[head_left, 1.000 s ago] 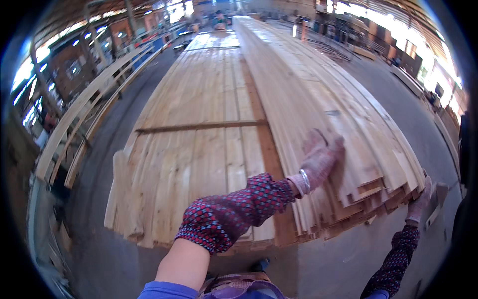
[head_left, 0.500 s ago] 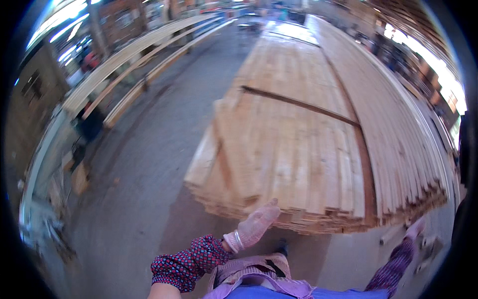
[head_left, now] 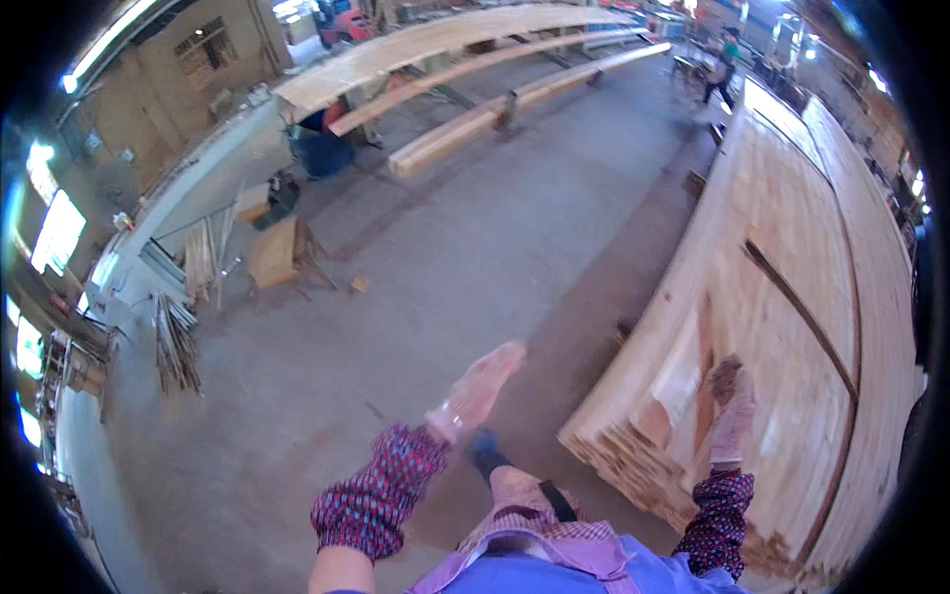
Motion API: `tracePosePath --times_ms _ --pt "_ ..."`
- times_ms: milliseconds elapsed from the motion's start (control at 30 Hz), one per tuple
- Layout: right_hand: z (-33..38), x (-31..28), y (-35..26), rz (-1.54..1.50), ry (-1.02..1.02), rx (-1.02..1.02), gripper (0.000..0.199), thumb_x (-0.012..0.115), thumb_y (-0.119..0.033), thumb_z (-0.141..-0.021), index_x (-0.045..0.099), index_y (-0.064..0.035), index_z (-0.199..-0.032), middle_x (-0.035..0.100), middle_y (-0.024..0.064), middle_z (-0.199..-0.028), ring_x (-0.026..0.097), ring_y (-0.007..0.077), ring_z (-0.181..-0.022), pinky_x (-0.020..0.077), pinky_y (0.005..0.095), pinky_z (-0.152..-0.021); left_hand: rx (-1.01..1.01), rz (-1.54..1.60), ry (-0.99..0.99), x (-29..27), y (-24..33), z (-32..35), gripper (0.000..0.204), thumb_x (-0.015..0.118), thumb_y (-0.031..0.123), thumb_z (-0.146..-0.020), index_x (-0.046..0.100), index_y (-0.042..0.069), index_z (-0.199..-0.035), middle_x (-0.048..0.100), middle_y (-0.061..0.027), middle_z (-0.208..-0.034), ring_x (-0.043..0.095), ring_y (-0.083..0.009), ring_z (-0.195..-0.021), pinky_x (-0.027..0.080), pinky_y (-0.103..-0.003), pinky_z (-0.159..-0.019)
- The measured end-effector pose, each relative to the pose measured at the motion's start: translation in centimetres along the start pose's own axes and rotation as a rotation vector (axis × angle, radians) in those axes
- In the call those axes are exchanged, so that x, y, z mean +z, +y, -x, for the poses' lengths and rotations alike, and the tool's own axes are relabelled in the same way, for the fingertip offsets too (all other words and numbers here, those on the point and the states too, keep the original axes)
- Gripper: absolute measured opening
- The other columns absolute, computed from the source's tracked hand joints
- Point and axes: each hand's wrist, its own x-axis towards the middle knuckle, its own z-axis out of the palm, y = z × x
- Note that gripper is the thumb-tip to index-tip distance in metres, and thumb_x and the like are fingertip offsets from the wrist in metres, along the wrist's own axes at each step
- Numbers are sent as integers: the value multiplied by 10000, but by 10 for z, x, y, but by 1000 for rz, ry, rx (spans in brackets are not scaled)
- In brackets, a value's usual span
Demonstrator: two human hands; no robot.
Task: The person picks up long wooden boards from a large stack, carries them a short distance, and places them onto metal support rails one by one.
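Observation:
My left hand (head_left: pixel 482 389), in a pale pinkish glove with a patterned sleeve cover, hangs over the grey floor left of a large stack of wooden boards (head_left: pixel 772 218). Its fingers stretch forward and hold nothing that I can see. Over the near end of the stack is my right hand (head_left: pixel 733 408), gloved too, with a dark patch at its fingers. Blur hides how those fingers are bent and whether they touch the wood. A brown strip (head_left: pixel 802 312) lies across the boards, and a loose pale piece of wood (head_left: pixel 676 381) lies just left of my right hand.
At the far left, long boards (head_left: pixel 435 49) rest on supports, with a separate beam (head_left: pixel 445 144) alongside. A dark bin (head_left: pixel 322 150), a small wooden stool (head_left: pixel 280 252) and bundles of thin sticks (head_left: pixel 176 342) stand on the floor. A person (head_left: pixel 725 69) is farther back.
My view has swung left, so the stack now sits at the right. My left hand has gone from the stack's near end to over the floor; my right hand is now over the boards.

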Motion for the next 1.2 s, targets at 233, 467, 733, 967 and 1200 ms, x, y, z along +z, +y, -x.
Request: tracePosePath --times_ms 233,467,733,967,1200 --pt "-32 302 130 81 -449 488 332 559 -331 -914 618 -51 -1083 647 50 -943 623 167 -811 512 322 -714 -253 -418 372 -203 -135 149 377 383 205 -976 459 29 -1301 532 -84 -1277 511 -216 -1165 420 -350 -960" --pt "-52 545 203 66 -627 732 346 590 -348 -901 619 -64 -1096 648 45 -958 626 146 -812 518 304 -731 -1176 843 1349 -312 -139 141 435 557 492 -867 539 70 -973 524 -35 -846 506 -179 -777 411 -323 -641" --pt "-118 716 268 137 -532 815 305 570 -314 -907 612 -53 -1060 626 27 -910 608 133 -772 513 299 -705 -440 -606 493 -607 -289 -51 413 503 343 -929 540 -5 -1149 571 -134 -1149 515 -240 -1108 409 -362 -914" --pt "-197 810 300 86 -261 817 305 574 -301 -900 609 -33 -1040 613 36 -907 597 137 -753 514 295 -690 -366 -388 440 -789 -217 -402 568 509 341 -910 431 -16 -1344 434 -196 -1387 403 -303 -1294 308 -332 -1078" --pt "-309 996 327 -129 -421 850 323 536 -275 -918 602 -4 -1082 600 30 -891 576 133 -741 484 286 -646 -544 -976 258 -917 -265 -577 779 602 472 -805 379 -12 -1374 415 -217 -1390 375 -347 -1302 297 -346 -1081"
